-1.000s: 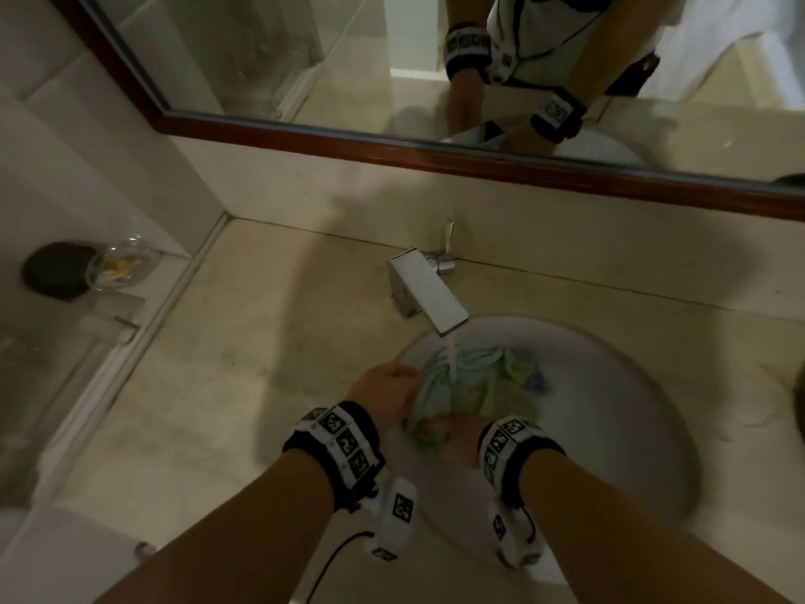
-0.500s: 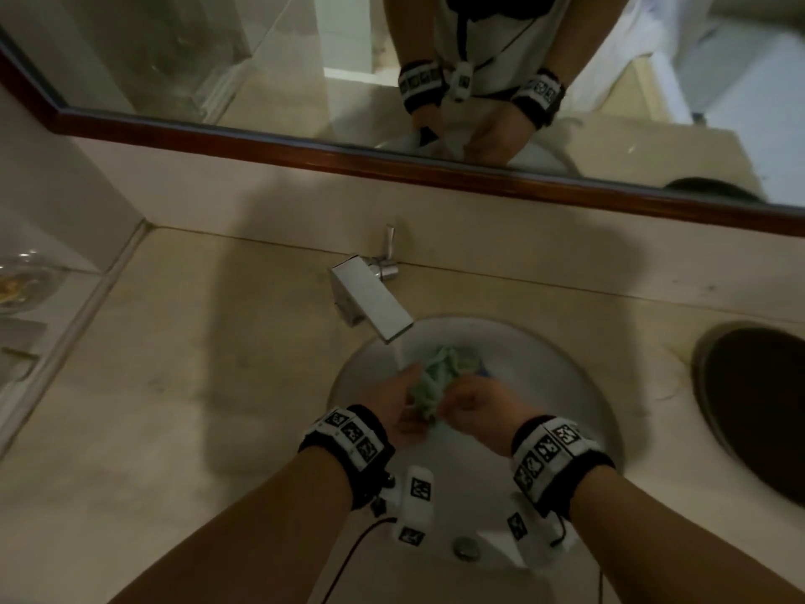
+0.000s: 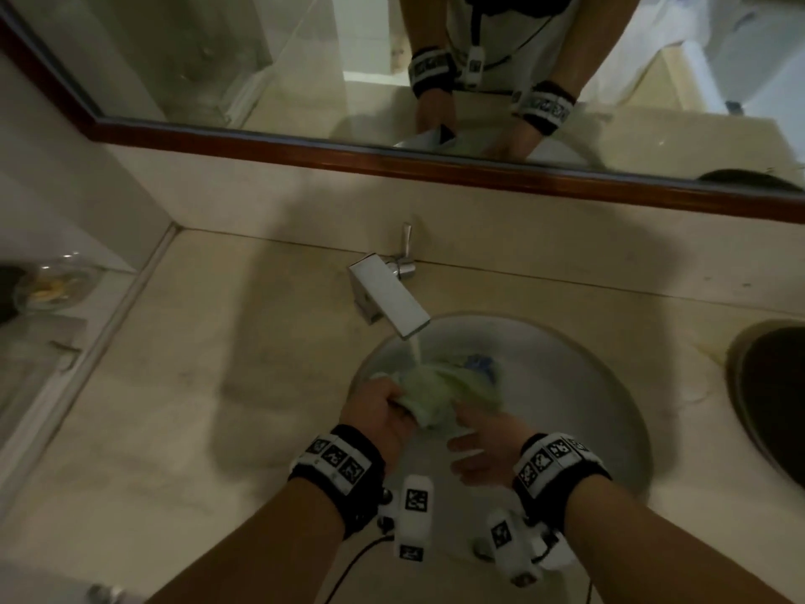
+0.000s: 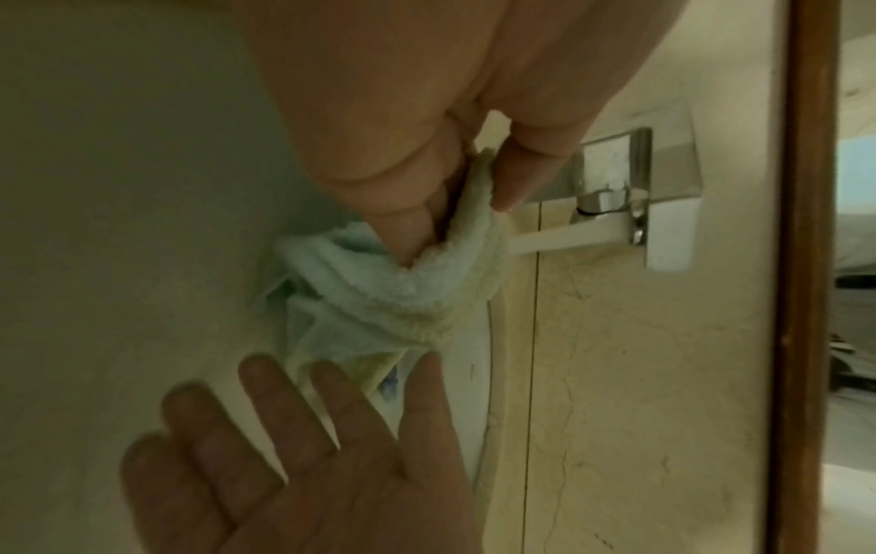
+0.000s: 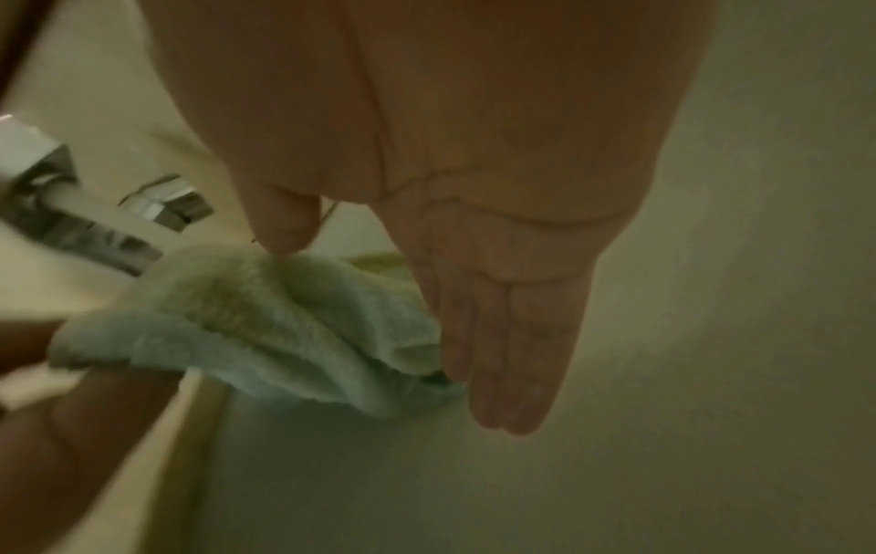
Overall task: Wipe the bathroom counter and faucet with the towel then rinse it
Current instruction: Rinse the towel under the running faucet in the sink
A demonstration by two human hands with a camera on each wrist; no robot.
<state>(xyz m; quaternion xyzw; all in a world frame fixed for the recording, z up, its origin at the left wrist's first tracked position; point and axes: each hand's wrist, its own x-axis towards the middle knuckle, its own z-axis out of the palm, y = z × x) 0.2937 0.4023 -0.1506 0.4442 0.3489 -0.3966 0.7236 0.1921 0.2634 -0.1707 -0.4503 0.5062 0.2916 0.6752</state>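
In the head view the sink (image 3: 610, 411) sits at lower centre of the frame, set into the bench (image 3: 218, 364). The faucet (image 3: 387, 300) stands above it, its spout reaching over the sink's upper-left rim. The towel (image 3: 440, 394) lies in the sink under the spout, the left hand (image 3: 379, 411) on its left, the right hand (image 3: 483, 446) below and right. The mirror (image 3: 261, 58) spans the top; a glass dish (image 3: 56, 285) sits at far left.
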